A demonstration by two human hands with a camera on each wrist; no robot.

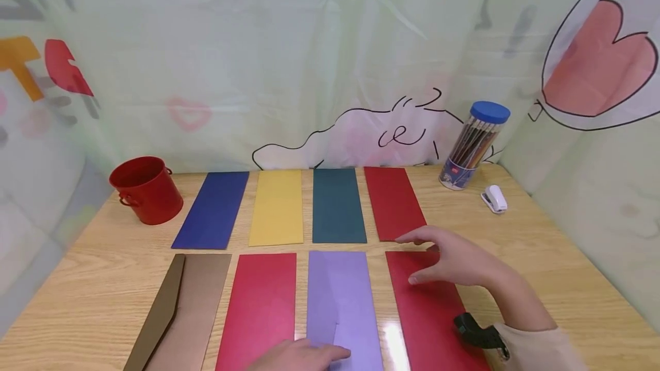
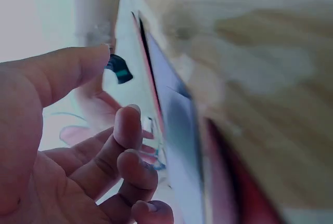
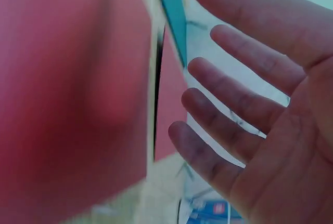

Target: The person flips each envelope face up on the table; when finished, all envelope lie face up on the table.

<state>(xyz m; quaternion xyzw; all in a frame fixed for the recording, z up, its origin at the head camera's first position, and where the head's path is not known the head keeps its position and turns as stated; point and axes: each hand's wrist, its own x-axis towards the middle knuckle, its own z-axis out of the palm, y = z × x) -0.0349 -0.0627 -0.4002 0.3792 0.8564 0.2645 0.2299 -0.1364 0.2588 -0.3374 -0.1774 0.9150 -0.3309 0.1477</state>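
Observation:
My right hand (image 1: 459,259) hovers over the red envelope (image 1: 430,314) at the front right, thumb and fingers spread apart. In the right wrist view its fingers are loosely extended and hold nothing. My left hand (image 1: 304,356) is at the bottom edge of the head view, overlapping the purple envelope (image 1: 353,285). Seen from the left wrist, the thumb stands away from the loosely bent fingers (image 2: 127,125), with nothing between them. Left of the purple envelope lie a pink-red envelope (image 1: 263,296) and a brown envelope (image 1: 198,302) with its darker flap folded out.
Behind them runs a row of blue (image 1: 213,210), yellow (image 1: 278,208), dark green (image 1: 337,208) and red (image 1: 394,205) envelopes. A red bucket (image 1: 154,196) stands back left. A blue-lidded tub of pencils (image 1: 469,147) and a small white stapler (image 1: 496,198) are back right, before a printed curtain (image 1: 309,62).

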